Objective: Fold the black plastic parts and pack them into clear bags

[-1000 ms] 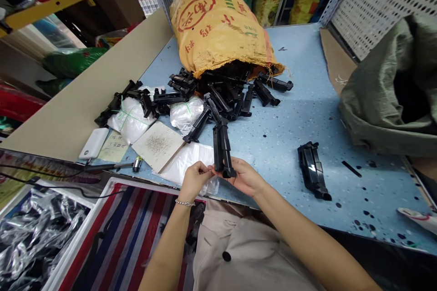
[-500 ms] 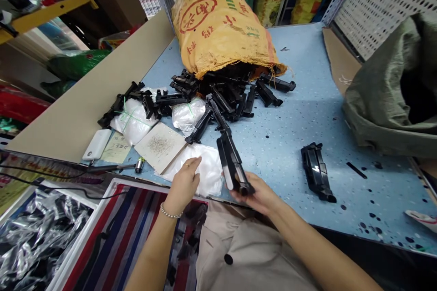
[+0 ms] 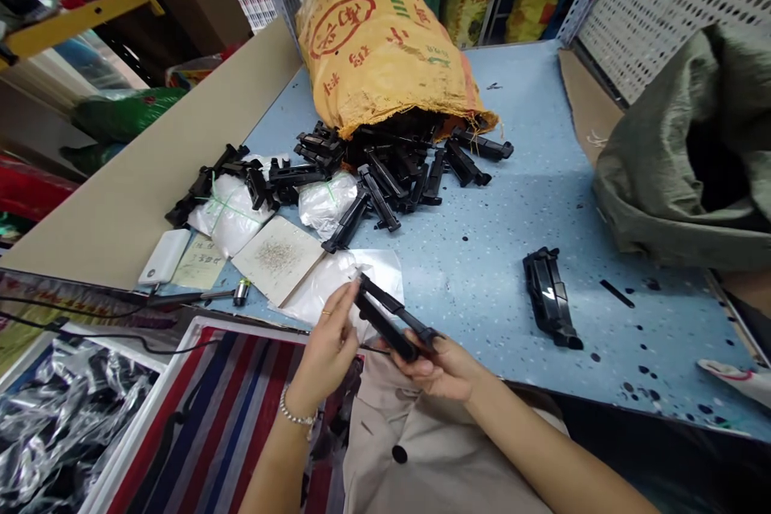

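Black part (image 3: 384, 324), gripped by right hand (image 3: 442, 368), best kept steady; far end touched by left hand (image 3: 330, 345), grasp unclear.

The held part (image 3: 381, 324) and right fingers (image 3: 417, 369) are partly hiding each other. The yellow sack (image 3: 391, 48) is covering some of the black pile (image 3: 385, 173). The right edge is cutting off the green sack (image 3: 662, 185), the left edge the wrapped goods (image 3: 66, 409). The note (image 3: 201, 259) is bearing writing too small to read.
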`<move>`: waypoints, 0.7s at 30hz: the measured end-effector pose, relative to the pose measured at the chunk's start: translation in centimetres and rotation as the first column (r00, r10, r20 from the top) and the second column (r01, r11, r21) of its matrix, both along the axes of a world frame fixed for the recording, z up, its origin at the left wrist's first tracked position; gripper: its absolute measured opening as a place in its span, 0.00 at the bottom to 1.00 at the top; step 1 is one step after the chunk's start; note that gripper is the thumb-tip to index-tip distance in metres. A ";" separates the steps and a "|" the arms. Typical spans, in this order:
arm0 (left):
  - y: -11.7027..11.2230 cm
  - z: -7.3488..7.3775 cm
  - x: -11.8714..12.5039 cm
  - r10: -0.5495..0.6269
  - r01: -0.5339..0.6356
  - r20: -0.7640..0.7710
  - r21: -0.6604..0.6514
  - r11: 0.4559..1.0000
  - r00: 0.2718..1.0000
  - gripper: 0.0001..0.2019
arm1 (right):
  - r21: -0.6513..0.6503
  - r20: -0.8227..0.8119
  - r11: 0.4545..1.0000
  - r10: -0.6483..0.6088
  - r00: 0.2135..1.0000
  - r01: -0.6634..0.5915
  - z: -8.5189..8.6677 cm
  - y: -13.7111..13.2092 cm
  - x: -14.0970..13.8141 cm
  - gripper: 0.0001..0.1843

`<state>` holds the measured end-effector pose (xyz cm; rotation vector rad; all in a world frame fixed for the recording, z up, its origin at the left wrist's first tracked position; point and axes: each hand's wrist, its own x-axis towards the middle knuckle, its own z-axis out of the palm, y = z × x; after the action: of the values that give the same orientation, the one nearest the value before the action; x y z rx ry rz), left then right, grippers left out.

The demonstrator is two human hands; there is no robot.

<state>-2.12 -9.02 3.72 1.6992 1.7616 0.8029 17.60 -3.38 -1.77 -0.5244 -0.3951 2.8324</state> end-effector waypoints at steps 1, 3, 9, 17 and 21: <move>0.1 -0.2 -0.4 0.043 -0.043 0.001 0.018 0.999 0.999 0.34 | -0.095 -0.062 0.995 0.033 0.998 -0.039 0.0 -0.2 0.3 0.19; 0.2 -0.6 -0.8 0.075 -0.072 -0.031 0.066 0.995 0.997 0.35 | -0.260 -0.169 0.954 0.106 0.980 -0.148 -0.1 -0.4 0.7 0.22; -1.4 -0.2 1.5 -0.172 0.193 -0.132 0.165 0.967 0.976 0.36 | -0.074 0.033 0.996 0.051 0.998 -0.048 0.0 0.9 0.3 0.21; -4.0 3.5 2.3 -0.286 0.283 -0.075 -0.052 0.958 0.955 0.26 | 0.621 0.256 0.781 -0.120 0.959 -0.068 4.3 -0.7 -0.5 0.10; -8.3 5.2 -3.0 -0.199 0.198 0.032 -0.337 0.921 0.979 0.23 | 0.854 0.398 0.430 -0.173 0.901 -0.294 6.7 1.5 5.0 0.18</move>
<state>-5.17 -17.28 8.87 1.6098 1.5877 0.3811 22.65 -1.92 4.89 -0.8487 -1.9164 1.9902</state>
